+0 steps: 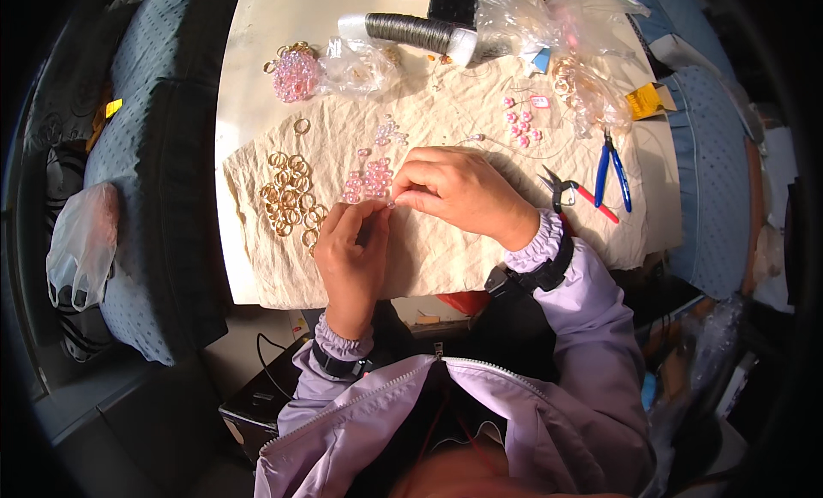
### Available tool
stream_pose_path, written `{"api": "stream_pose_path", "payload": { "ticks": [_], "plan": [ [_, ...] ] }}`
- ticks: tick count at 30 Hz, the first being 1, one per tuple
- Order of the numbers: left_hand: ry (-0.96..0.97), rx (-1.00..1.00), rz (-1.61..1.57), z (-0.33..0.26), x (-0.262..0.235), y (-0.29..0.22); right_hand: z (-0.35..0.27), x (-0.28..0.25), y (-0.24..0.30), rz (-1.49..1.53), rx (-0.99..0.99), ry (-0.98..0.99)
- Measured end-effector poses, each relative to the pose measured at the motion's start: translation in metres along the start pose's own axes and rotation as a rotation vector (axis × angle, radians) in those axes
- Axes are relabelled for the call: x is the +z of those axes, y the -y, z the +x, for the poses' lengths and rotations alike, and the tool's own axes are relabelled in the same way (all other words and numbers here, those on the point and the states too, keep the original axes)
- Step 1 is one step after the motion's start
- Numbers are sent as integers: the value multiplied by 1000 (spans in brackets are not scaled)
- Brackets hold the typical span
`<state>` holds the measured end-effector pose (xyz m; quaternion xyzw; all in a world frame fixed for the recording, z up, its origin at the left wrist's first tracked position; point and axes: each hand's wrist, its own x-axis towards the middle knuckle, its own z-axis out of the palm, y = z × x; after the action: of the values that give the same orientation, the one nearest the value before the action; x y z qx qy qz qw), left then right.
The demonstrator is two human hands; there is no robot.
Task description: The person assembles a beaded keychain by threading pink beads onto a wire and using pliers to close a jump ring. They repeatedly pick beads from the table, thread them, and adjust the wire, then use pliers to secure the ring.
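Note:
My left hand and my right hand meet above the cloth, their fingertips pinched close together. A small shiny bead shows between the fingertips; any wire with it is too fine to make out. Just beyond them lies a cluster of pink beads, with paler clear beads farther back. To the left of my hands sits a pile of gold-coloured rings, with a single ring apart from it. A pearl-like bead lies past my right hand.
A crumpled beige cloth covers the table. Right of my hands lie red-handled pliers and blue-handled cutters. Pink flower beads are beyond. At the back are a wire spool, plastic bags and a pink bead bundle.

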<state>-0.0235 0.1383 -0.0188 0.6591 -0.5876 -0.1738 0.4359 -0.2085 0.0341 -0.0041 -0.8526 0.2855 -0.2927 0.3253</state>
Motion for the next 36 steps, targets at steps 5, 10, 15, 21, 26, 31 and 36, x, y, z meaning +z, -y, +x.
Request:
{"api": "stream_pose_path", "payload": {
  "ticks": [5,10,15,21,26,31,36],
  "plan": [
    [31,8,-15,-2,-2,3,0,-1,3,70,2,2],
    [26,-18,-119,-2,-2,7,2,0,5,31,-132,13],
    [55,-61,-182,-3,-4,10,-1,-3,9,-268,-162,-96],
    [45,-149,-242,-5,-4,11,-1,-9,14,-540,-60,-249],
    [49,-124,-235,-5,-2,13,-3,8,20,-115,-135,-58],
    [46,-144,-250,-6,-2,13,-6,10,15,-93,-134,13],
    [53,-149,-214,-5,-1,14,-4,9,13,-72,-53,-27]
  ]
}}
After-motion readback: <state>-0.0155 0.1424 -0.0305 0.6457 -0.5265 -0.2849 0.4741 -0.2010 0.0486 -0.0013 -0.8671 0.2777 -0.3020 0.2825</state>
